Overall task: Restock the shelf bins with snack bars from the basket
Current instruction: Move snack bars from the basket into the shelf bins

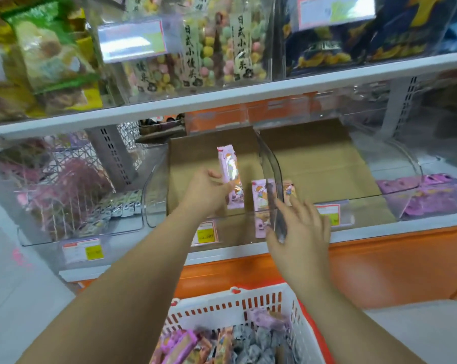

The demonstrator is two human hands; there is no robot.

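Left hand (209,191) pinching pink snack bar (231,177) upright, right hand (301,227) spread wide by clear divider (270,169)

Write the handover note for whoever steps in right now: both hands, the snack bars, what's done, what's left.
Left grip: pinches one pink snack bar, upright over the cardboard-lined middle bin.
Right grip: open, empty, fingers spread at the clear divider.
Done: one bar stands in the middle bin, and another bar just right of the divider.
Left: both bins look mostly bare. Place the held bar, then restock from the white basket, which holds many more bars.
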